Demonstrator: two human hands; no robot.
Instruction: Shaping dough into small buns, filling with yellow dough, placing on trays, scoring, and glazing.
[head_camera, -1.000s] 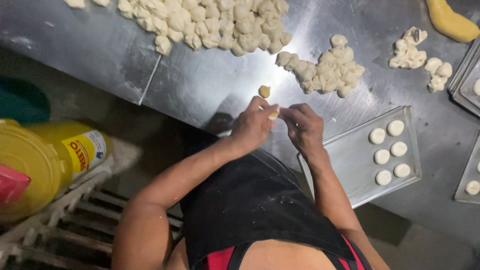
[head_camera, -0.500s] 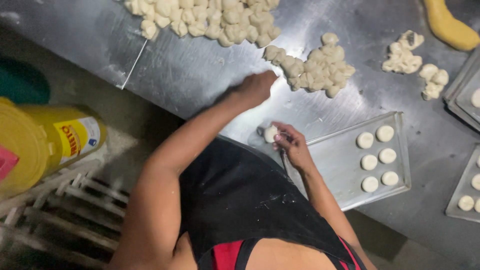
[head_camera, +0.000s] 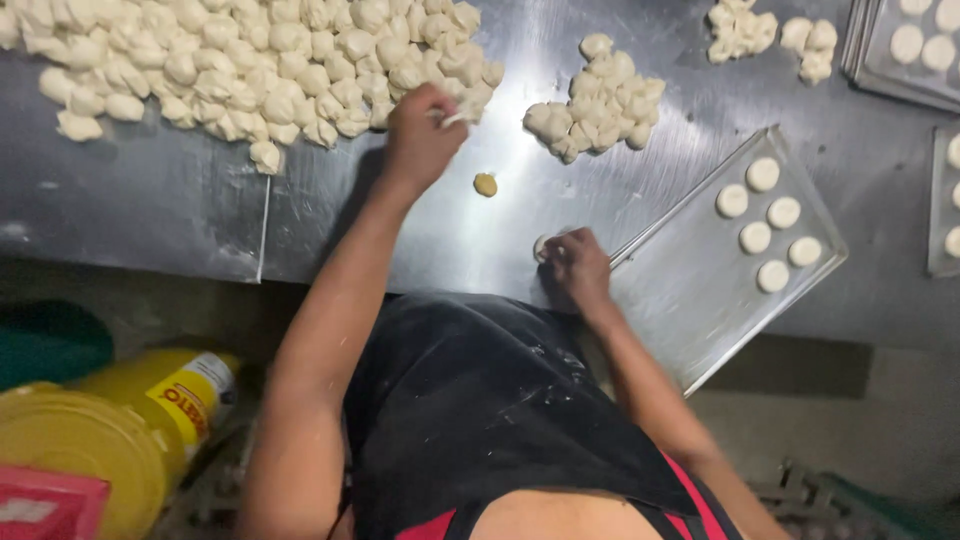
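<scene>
**Hands at the dough on the steel desk**

The left hand (head_camera: 420, 135) pinches a dough piece at the edge of the big dough heap (head_camera: 260, 60), at 11 o'clock. The right hand (head_camera: 578, 268) is cupped, pressing a dough ball (head_camera: 542, 246) against the desk (head_camera: 150, 200). Between them lies a small yellowish ball (head_camera: 485, 184). At 3 o'clock, a baking tray (head_camera: 690, 300) holds five shaped rounds (head_camera: 763, 174); a smaller dough pile (head_camera: 595, 100) sits at 12.

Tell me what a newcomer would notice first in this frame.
A big heap of pale dough lumps sprawls across the steel table's far left, the left hand reaching into it. The right hand presses a dough ball beside a metal baking tray holding five round pieces.
</scene>
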